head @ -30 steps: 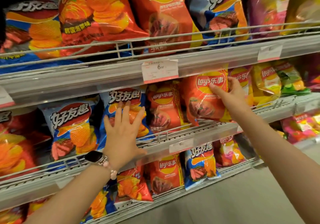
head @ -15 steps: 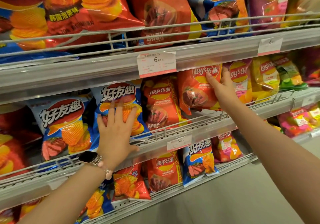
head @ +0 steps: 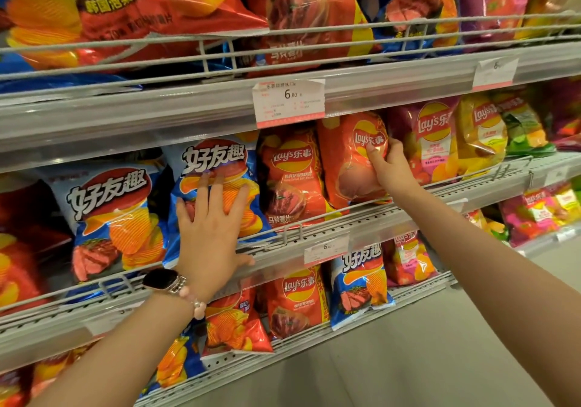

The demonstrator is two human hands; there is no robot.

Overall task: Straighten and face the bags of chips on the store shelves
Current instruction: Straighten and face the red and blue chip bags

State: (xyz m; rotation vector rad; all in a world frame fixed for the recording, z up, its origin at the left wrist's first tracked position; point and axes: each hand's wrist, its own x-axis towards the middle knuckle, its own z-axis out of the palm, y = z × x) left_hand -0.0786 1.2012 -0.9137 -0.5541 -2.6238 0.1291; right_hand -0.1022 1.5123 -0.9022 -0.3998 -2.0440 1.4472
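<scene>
Right hand (head: 388, 168) grips the right edge of an orange Lay's bag (head: 349, 158), thumb across the front over the logo, fingers curled behind; the bag stands on the middle shelf just below and right of the 6.80 price tag (head: 288, 102), turned a bit left, not squared. Left hand (head: 209, 227) lies flat with fingers spread on a blue ridged-chip bag (head: 217, 174), below and left of that tag, thumb down on the shelf rail (head: 317, 234). Handling guess: bags are light, air-puffed, crinkly film, slippery and soft, contents break easily, so take them by side seams or top corners, no squeezing the middle. Count on the middle shelf: two blue ridged bags left of the tag, a second one (head: 110, 218) further left; two orange Lay's below it, counting the red-orange neighbour (head: 290, 174); right of it one purple-red Lay's bag (head: 430, 142), one yellow (head: 479, 136), one green (head: 523, 130). Far left bags too cut off to count.
</scene>
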